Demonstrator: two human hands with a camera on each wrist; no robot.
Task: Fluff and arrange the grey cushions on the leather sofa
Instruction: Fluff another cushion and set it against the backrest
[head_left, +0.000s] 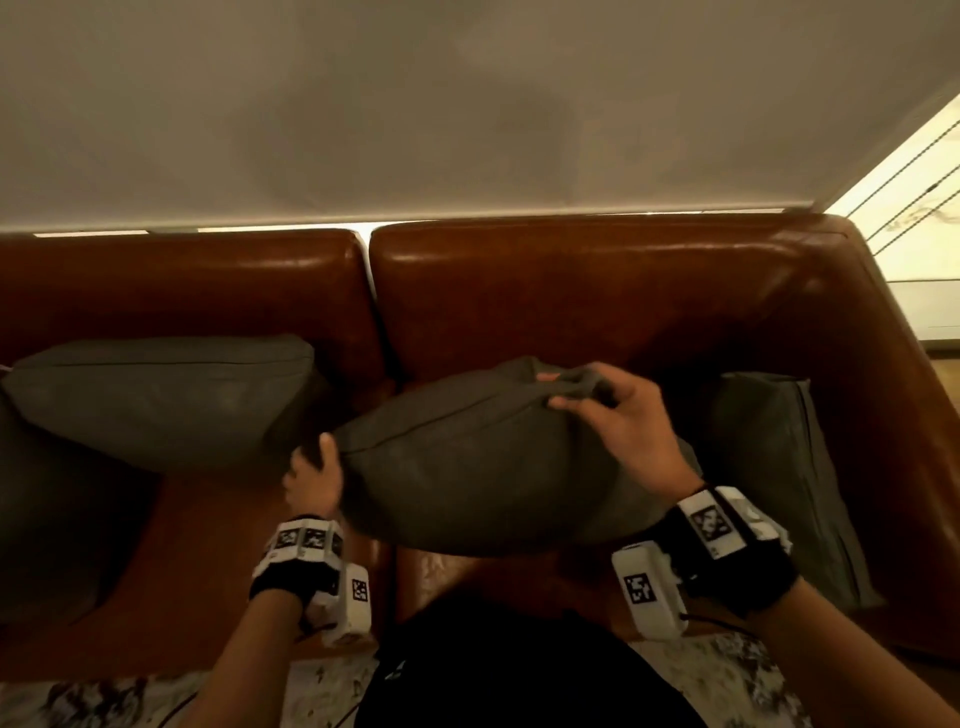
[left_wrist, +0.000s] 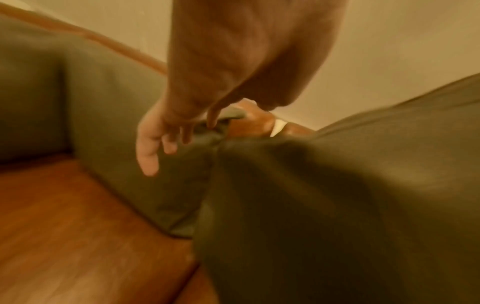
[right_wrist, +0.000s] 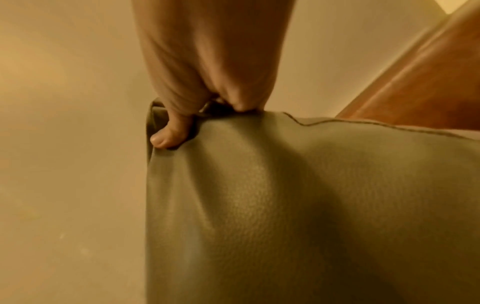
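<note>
Head view: the grey cushion (head_left: 483, 467) is up off the leather sofa (head_left: 571, 291) at centre, the left hand (head_left: 314, 475) clutching its nine o'clock corner, the right hand (head_left: 618, 410) pinching bunched fabric at one o'clock. Another cushion (head_left: 156, 395) leans at nine o'clock, a third (head_left: 779, 467) at three. Left wrist view: blurred, thumb and forefinger nip the corner, other fingers (left_wrist: 148, 158) loose. Right wrist view: thumb (right_wrist: 168, 135) hooked into the gathered edge.
</note>
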